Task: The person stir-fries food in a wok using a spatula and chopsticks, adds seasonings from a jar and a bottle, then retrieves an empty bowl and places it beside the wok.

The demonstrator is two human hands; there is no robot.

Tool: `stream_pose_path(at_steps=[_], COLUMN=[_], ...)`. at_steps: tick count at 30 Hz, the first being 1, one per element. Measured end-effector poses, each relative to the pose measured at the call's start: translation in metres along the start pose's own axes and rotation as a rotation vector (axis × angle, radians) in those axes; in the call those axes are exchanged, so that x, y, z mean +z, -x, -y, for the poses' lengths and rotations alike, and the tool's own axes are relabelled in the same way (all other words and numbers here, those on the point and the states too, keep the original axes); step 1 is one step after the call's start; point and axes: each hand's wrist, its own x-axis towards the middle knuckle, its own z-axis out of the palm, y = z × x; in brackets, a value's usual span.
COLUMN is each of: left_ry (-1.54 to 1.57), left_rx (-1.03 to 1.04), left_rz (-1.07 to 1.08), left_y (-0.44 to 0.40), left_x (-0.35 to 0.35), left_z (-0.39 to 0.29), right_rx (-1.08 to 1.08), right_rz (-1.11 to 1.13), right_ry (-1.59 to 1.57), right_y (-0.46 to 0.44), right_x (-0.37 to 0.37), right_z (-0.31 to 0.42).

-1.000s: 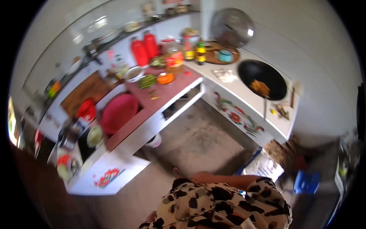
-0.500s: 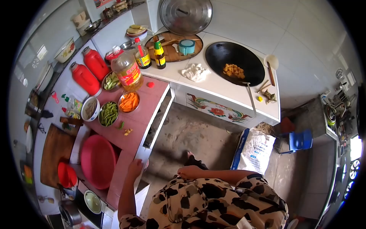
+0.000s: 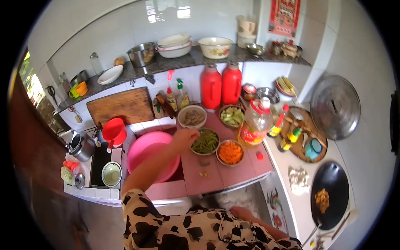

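My left hand (image 3: 186, 136) is stretched out over the pink-tiled counter, at the left rim of a metal bowl of cut green beans (image 3: 205, 142). Motion blur hides how its fingers are set. Just behind it stands a white bowl of greyish pieces in liquid (image 3: 192, 117). A metal bowl of orange carrot pieces (image 3: 230, 153) sits to the right of the beans, with a bowl of pale green slices (image 3: 231, 116) farther back. My right hand (image 3: 241, 212) is low in front of my waist, its fingers mostly hidden.
A pink basin (image 3: 137, 152) lies under my left forearm. A large oil bottle (image 3: 255, 125), sauce bottles (image 3: 278, 123) and two red thermoses (image 3: 211, 89) stand behind the bowls. At right, a black wok (image 3: 331, 187) holds browned pieces. The counter's front edge (image 3: 233, 188) faces me.
The view has turned left, bringing the sink and back shelf into sight. My left hand has moved from the counter's front edge to the bean bowl. My right hand stays near my waist.
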Motion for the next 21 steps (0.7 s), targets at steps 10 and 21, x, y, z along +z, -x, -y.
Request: stream_pose_path(at_steps=[10,21], left_ry=[-0.848,-0.84], left_rx=[0.097,-0.002], left_rz=[-0.459,-0.174], left_y=[-0.246,-0.334], left_x=[-0.193,-0.223], left_z=[0.082,0.122], right_rx=[0.054,-0.029], right_rz=[-0.066,-0.203], right_ry=[-0.072,-0.12], right_y=[-0.089,-0.162], right_x=[-0.035,0.029], right_z=[0.005,-0.068])
